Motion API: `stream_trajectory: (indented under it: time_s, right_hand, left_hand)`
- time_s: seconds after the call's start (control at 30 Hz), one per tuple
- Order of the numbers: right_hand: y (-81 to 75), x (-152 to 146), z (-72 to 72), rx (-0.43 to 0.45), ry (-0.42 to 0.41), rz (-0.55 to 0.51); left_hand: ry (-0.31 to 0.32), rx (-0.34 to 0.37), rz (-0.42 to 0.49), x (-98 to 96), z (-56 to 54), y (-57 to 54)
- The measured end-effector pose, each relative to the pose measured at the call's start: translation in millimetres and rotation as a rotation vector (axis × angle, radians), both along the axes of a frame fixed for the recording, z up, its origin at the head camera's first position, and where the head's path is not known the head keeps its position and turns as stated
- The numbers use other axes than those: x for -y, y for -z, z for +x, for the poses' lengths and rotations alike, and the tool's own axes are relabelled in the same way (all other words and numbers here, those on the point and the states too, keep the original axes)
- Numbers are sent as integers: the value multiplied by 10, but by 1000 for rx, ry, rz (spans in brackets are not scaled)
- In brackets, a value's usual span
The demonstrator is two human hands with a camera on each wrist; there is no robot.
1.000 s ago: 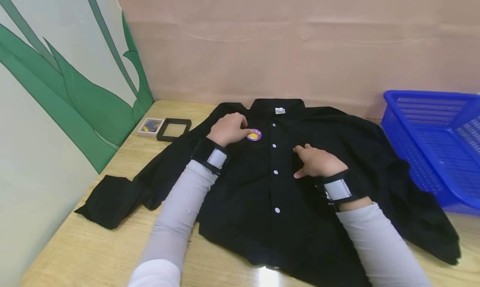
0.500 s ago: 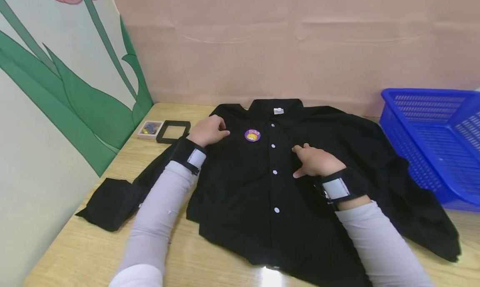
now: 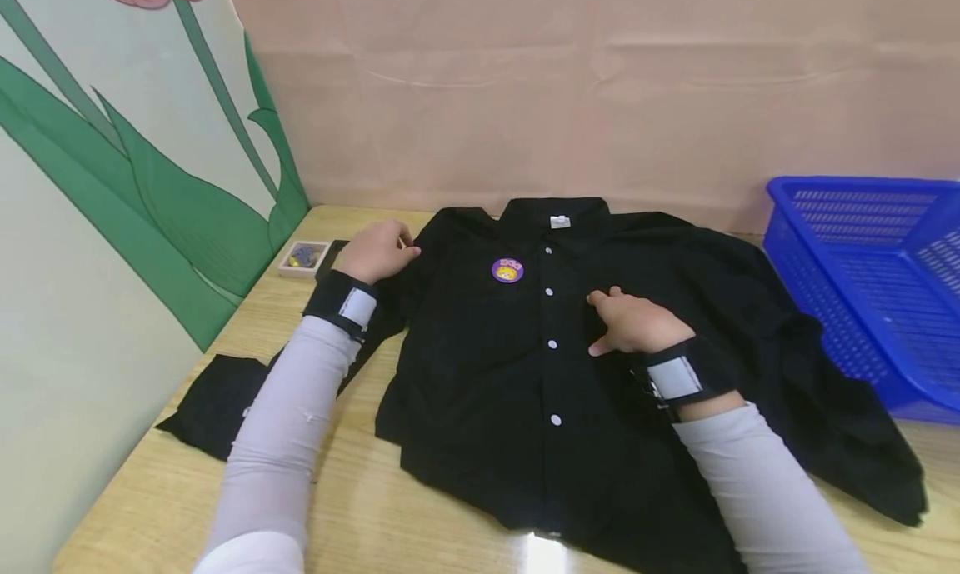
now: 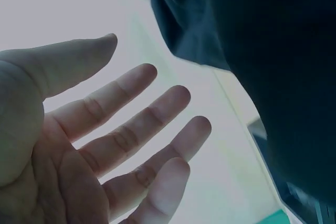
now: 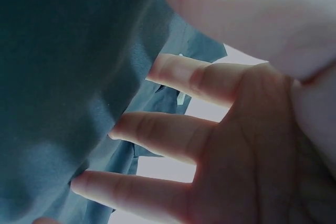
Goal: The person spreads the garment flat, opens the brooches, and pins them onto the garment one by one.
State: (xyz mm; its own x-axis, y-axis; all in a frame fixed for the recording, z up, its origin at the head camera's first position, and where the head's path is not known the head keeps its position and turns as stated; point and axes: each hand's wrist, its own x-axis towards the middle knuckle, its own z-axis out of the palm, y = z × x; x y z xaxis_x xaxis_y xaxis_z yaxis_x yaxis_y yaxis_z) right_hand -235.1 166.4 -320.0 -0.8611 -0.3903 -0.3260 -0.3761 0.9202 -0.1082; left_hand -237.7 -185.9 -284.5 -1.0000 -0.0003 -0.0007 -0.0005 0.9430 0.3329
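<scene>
A black button shirt (image 3: 480, 374) lies spread on the wooden table, front side up, with white buttons down its middle. On its chest, left of the buttons, sits a round purple and yellow badge (image 3: 507, 270). My left hand (image 3: 375, 253) is over the shirt's left sleeve near the shoulder. Its fingers are relaxed and apart in the left wrist view, with nothing between them. My right hand (image 3: 637, 320) rests on the shirt right of the buttons, and its fingertips (image 5: 81, 182) touch the cloth. A black square frame (image 3: 328, 257) is mostly hidden behind my left hand.
A small pale box (image 3: 303, 259) with small blue-grey and yellow things inside stands at the back left. At the right is a blue plastic basket (image 3: 840, 307), beside the right sleeve. A flower-painted panel (image 3: 187, 166) borders the table's left side.
My left hand has moved left from the badge, across the shoulder, to over the sleeve, now covering much of the black frame. The badge is fully visible. My right hand has stayed in place.
</scene>
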Motion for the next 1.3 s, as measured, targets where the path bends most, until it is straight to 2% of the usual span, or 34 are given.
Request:
stream_trajectory:
  time_s: [0.3, 0.47, 0.73, 1.03, 1.2, 1.3]
  right_hand:
    - [10, -7, -12, 3, 4, 3]
    - [12, -14, -7, 3, 13, 3]
    - [13, -8, 0, -2, 17, -6]
    - [22, -25, -2, -9, 23, -10]
    - [19, -25, -4, -9, 25, 0]
    - [11, -26, 3, -8, 23, 5]
  left_hand:
    - [-32, 29, 77, 284, 3, -36]
    - [-54, 30, 67, 418, 10, -45]
    - [-54, 1, 55, 663, 5, -50]
    - [-154, 17, 31, 920, 11, -58]
    - [-185, 43, 44, 1051, 48, -25]
    - [-186, 58, 59, 1159, 18, 13]
